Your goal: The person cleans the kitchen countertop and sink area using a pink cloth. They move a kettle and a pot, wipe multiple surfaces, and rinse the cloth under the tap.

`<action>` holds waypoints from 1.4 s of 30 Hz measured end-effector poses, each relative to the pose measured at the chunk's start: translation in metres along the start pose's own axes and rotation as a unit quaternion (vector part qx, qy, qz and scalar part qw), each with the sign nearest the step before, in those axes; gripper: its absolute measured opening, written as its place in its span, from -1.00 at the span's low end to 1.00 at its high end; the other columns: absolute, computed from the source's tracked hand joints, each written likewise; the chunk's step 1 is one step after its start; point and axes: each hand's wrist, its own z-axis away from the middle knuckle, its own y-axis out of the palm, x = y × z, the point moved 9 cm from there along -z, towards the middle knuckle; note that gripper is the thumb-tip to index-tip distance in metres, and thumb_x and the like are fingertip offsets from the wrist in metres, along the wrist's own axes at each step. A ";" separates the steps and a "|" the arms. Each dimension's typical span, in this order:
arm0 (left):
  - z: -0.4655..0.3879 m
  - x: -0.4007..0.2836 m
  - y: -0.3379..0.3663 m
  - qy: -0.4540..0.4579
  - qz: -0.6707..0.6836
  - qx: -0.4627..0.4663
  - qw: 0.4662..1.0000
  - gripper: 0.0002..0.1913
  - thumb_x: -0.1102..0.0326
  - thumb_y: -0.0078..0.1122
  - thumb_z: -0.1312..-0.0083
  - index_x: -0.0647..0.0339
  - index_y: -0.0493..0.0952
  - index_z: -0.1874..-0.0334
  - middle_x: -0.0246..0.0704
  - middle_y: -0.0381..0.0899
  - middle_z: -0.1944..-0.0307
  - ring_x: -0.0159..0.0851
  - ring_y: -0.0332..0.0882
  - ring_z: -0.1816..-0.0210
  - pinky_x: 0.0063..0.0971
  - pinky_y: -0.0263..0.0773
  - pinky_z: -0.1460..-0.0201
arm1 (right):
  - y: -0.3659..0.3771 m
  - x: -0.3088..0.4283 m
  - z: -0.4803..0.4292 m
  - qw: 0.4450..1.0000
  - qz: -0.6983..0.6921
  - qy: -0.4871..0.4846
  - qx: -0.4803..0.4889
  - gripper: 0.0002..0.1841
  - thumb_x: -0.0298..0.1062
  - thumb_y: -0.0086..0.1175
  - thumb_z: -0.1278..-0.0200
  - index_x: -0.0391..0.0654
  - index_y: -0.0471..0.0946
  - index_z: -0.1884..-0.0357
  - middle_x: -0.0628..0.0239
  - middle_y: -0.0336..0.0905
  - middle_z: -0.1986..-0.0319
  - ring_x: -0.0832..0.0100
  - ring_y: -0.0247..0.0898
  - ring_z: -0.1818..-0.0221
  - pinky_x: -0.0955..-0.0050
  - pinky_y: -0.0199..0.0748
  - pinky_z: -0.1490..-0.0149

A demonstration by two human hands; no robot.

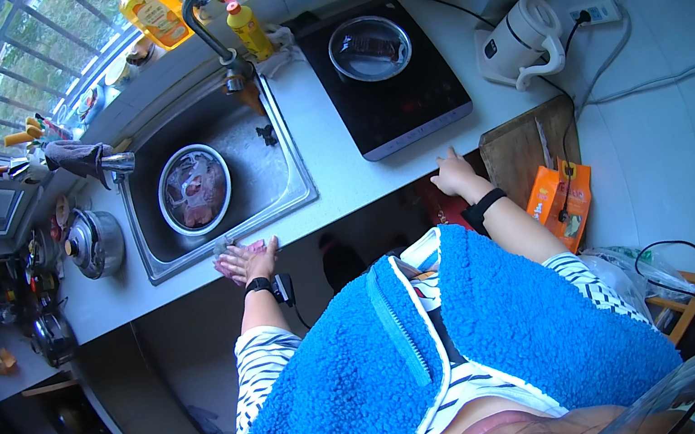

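Observation:
My left hand [249, 261] lies with spread fingers on a pink cloth [230, 270] at the front rim of the steel sink [281, 211]. Whether its fingers grip the cloth is hard to tell. My right hand [454, 174] is at the counter's front edge, below the black induction cooktop [394, 102], fingers apart and holding nothing. In the sink sits a round metal bowl [228, 188] with what looks like meat in clear plastic [197, 190]. A round dish with a glass-like lid [369, 49] rests on the cooktop; something dark shows in it.
A curved faucet [196, 18] rises behind the sink, beside a yellow squeeze bottle [249, 30]. A lidded steel pot [100, 243] stands left of the sink. A white electric kettle [521, 39] and its cords are at the right. An orange bag [559, 202] hangs below a wooden board [518, 147].

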 end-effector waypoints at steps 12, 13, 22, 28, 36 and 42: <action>-0.050 -0.004 0.014 -0.130 0.094 -0.059 0.985 0.64 -0.82 0.11 0.18 0.36 -0.45 -0.62 0.14 -0.66 -0.63 0.18 -0.88 -0.61 0.15 -0.66 -0.60 | -0.009 -0.009 0.006 1.000 0.005 0.004 0.028 -0.30 -0.04 0.16 -0.34 0.12 0.33 -0.52 -0.05 -0.17 -0.61 -0.09 0.05 -0.55 0.18 0.12 -0.56; -0.048 -0.004 0.012 -0.134 0.077 -0.056 0.986 0.63 -0.81 0.11 0.16 0.37 -0.46 -0.62 0.14 -0.67 -0.63 0.18 -0.88 -0.61 0.14 -0.68 -0.60 | -0.009 -0.012 0.005 0.999 0.010 0.006 0.036 -0.31 -0.05 0.15 -0.34 0.15 0.33 -0.52 -0.04 -0.17 -0.61 -0.09 0.05 -0.56 0.19 0.10 -0.57; -0.037 -0.016 -0.004 -0.111 0.091 -0.013 0.990 0.62 -0.72 0.19 0.08 0.46 -0.56 -0.57 0.21 -0.70 -0.61 0.21 -0.91 -0.60 0.09 -0.81 -0.57 | -0.005 -0.021 -0.008 0.999 0.018 -0.013 0.047 -0.33 -0.04 0.23 -0.33 0.28 0.38 -0.49 0.08 -0.23 -0.64 -0.21 0.02 -0.55 0.18 0.11 -0.57; -0.025 -0.016 -0.017 -0.144 0.083 -0.017 0.986 0.68 -0.76 0.22 0.19 0.37 -0.56 -0.59 0.22 -0.67 -0.61 0.25 -0.87 -0.60 0.14 -0.75 -0.58 | -0.002 -0.022 -0.014 0.996 0.022 -0.003 0.083 -0.34 -0.01 0.17 -0.34 0.25 0.37 -0.50 0.04 -0.27 -0.64 -0.12 0.09 -0.54 0.19 0.16 -0.55; -0.018 -0.015 -0.023 -0.137 0.081 -0.022 0.987 0.61 -0.71 0.25 0.15 0.32 -0.47 -0.63 0.19 -0.61 -0.63 0.19 -0.83 -0.62 0.10 -0.73 -0.60 | -0.001 -0.022 -0.022 0.995 0.027 0.007 0.091 -0.35 0.05 0.18 -0.34 0.20 0.41 -0.47 0.02 -0.21 -0.63 -0.10 0.15 -0.51 0.19 0.18 -0.53; -0.023 -0.001 -0.013 -0.019 0.102 -0.144 0.984 0.18 -0.38 0.12 -0.30 0.39 -0.24 -0.63 0.23 -0.36 -0.63 0.23 -0.57 -0.65 0.06 -0.56 -0.64 | 0.003 -0.024 -0.026 0.995 0.024 -0.006 0.094 -0.37 0.06 0.17 -0.37 0.21 0.41 -0.47 -0.03 -0.23 -0.62 -0.06 0.14 -0.52 0.26 0.15 -0.54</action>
